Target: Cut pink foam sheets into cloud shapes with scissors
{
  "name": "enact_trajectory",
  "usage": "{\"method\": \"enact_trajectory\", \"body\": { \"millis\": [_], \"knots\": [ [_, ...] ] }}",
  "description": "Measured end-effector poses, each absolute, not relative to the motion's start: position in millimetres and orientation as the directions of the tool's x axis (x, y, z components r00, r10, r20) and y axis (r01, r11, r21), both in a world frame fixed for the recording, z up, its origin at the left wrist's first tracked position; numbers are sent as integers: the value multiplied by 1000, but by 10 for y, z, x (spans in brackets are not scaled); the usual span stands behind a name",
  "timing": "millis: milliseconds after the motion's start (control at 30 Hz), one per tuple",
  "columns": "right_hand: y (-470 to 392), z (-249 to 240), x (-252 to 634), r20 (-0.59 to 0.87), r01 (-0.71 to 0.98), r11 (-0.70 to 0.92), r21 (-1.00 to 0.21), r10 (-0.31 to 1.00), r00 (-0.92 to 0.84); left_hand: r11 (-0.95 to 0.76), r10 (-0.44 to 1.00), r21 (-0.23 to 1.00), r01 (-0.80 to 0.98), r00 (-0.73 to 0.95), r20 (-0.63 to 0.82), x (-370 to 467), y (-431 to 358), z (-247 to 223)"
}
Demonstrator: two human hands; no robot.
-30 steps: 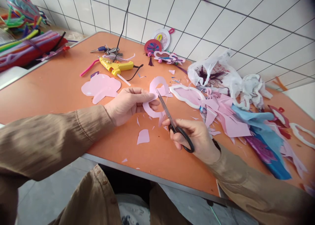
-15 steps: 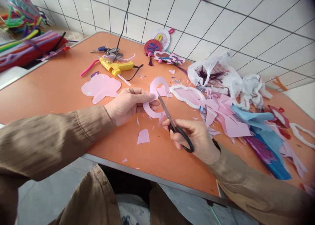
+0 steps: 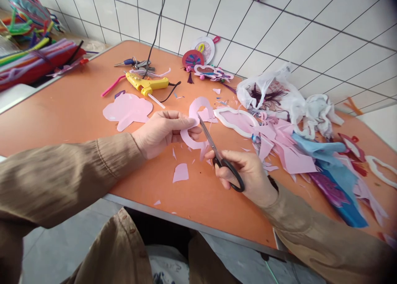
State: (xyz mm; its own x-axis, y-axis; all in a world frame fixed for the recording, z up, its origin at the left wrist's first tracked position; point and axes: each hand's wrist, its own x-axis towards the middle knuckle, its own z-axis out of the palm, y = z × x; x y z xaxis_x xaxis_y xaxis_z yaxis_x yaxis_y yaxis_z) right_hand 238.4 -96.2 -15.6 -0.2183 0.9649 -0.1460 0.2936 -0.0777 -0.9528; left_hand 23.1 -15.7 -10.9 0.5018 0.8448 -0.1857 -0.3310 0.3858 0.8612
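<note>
Between the thumb and fingers of my left hand (image 3: 166, 131) is a curved pink paper cutout (image 3: 194, 141), raised above the orange table (image 3: 149, 180). My right hand (image 3: 245, 172) is closed around the black handles of a pair of scissors (image 3: 212, 143). The blade tips reach the inner edge of the cutout, close to my left thumb. To the left of that hand lies a larger pink paper shape (image 3: 127, 109) with a wavy outline. A small pink scrap (image 3: 180, 172) rests on the table below the cutout.
A yellow hot glue gun (image 3: 147, 84) lies behind my left hand, near some keys (image 3: 142, 64). Pink paper offcuts (image 3: 288, 149), a white plastic bag (image 3: 269, 87) and blue material (image 3: 338, 184) crowd the right side. Decorated ornaments (image 3: 198, 58) lean against the tiled wall.
</note>
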Motion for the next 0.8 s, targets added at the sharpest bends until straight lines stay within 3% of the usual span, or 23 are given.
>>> {"method": "enact_trajectory", "body": {
  "millis": [800],
  "knots": [
    [-967,-168,2388,-151,289,-83,-954,963,-222,374,850,871,-318,493,-185,238,-166,-103]
  ]
}}
